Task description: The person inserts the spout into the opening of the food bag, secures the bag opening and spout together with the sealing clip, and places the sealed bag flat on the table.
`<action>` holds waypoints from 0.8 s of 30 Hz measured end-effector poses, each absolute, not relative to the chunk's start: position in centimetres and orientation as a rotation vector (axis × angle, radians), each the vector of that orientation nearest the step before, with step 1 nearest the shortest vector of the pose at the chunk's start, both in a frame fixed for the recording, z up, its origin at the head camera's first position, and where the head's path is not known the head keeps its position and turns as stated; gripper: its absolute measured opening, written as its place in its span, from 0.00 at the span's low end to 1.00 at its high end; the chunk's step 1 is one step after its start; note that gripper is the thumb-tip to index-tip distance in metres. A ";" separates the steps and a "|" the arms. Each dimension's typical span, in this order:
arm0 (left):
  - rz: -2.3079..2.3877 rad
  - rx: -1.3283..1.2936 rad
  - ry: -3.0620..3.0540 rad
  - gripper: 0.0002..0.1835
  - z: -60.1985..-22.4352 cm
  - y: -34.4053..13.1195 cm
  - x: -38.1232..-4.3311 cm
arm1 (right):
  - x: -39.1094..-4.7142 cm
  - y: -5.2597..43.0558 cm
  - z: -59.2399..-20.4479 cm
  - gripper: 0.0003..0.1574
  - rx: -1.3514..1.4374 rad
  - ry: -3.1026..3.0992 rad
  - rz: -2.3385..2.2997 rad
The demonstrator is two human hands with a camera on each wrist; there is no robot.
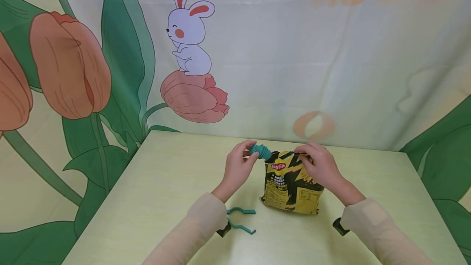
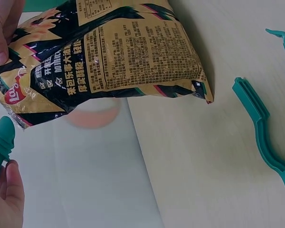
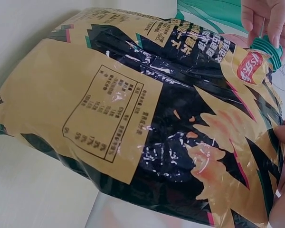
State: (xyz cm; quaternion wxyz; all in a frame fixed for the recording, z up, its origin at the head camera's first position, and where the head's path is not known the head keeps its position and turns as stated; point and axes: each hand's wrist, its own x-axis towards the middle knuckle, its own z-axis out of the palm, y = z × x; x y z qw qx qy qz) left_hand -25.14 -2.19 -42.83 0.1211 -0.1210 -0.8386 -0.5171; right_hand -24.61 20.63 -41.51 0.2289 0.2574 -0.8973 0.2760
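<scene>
A yellow and black chip bag [image 1: 290,189] stands on the table with its printed back showing. At its top edge, toward the right corner, my right hand [image 1: 323,166] pinches the bag between thumb and fingers. My left hand [image 1: 237,166] pinches a teal ribbed spout-like piece [image 1: 260,151] by one end, close beside the bag's upper left corner. The left wrist view shows the rounded free end of this piece [image 2: 1,142] just off the corner with the red logo.
A teal hinged bag clip [image 1: 243,211] lies spread apart on the pale table [image 1: 154,199], left of the bag and partly behind the left wrist. Behind the table's far edge hangs a printed curtain [image 1: 265,60] with tulips and a rabbit.
</scene>
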 end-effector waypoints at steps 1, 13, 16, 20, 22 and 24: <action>-1.516 -0.354 -2.451 0.17 -42.8 -2.1 -25.1 | -24.6 20.6 -41.5 0.11 0.711 -2.470 0.763; -1.556 -0.369 -2.514 0.18 -42.8 -1.7 -25.2 | -24.5 20.5 -41.2 0.10 0.737 -2.447 0.784; -1.557 -0.376 -2.522 0.18 -42.8 -1.6 -25.1 | -24.5 20.5 -41.2 0.09 0.743 -2.439 0.782; -1.553 -0.397 -2.532 0.18 -42.9 -1.5 -25.0 | -24.5 20.5 -41.2 0.09 0.749 -2.430 0.782; -1.554 -0.405 -2.537 0.18 -43.0 -1.4 -25.0 | -24.5 20.5 -41.2 0.10 0.749 -2.426 0.783; -1.555 -0.407 -2.542 0.18 -43.0 -1.3 -25.0 | -24.5 20.4 -41.2 0.10 0.751 -2.423 0.784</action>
